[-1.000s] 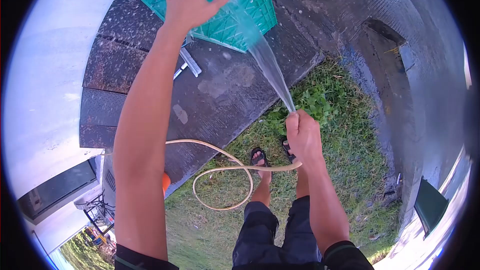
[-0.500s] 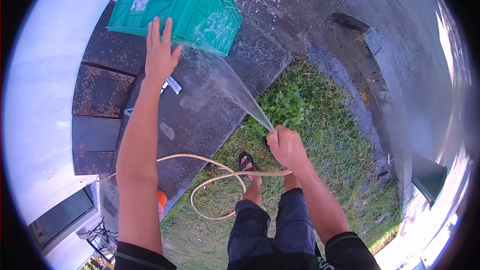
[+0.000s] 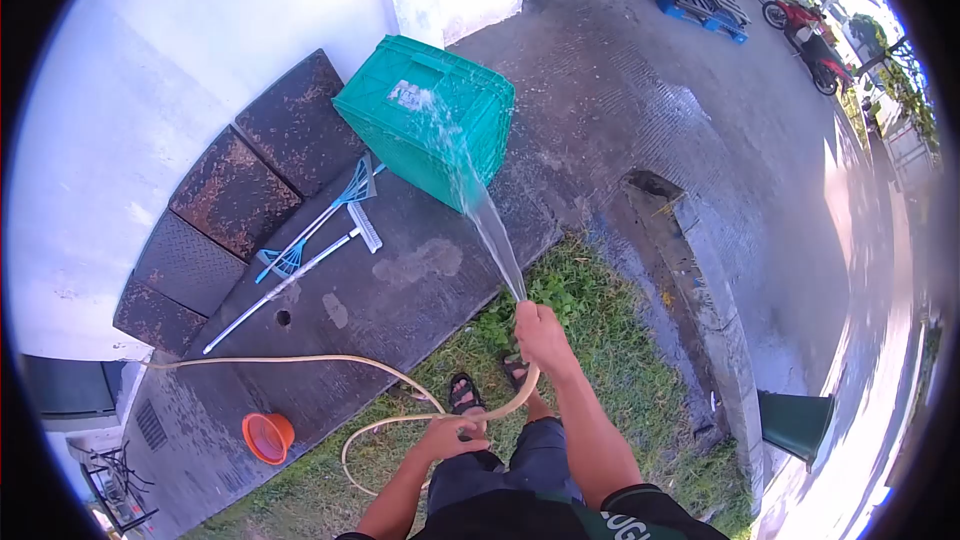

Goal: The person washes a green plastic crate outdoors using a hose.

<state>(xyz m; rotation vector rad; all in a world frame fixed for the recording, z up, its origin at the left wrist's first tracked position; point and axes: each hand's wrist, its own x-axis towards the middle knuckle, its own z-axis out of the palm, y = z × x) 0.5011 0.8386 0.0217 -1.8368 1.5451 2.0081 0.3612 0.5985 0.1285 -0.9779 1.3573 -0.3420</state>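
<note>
My right hand (image 3: 545, 338) is closed around the end of a pale yellow hose (image 3: 525, 388), and a fanned jet of water (image 3: 495, 240) leaves it. The water strikes a green plastic crate (image 3: 430, 125) that stands on the concrete with a label on its upturned face. My left hand (image 3: 450, 438) is low in front of my legs, fingers loosely curved and apart from the thumb. It overlaps the looped hose in this view.
A squeegee-like brush (image 3: 366, 227) and a blue rake (image 3: 285, 258) lie on the concrete near dark metal plates (image 3: 235, 195) against the white wall. An orange bucket (image 3: 268, 437) stands at lower left. A concrete curb (image 3: 715, 310) borders the grass at right.
My left hand has come away from beside the crate and down to the hose by my legs. The jet now hits higher on the crate; the view has shifted, showing more background.
</note>
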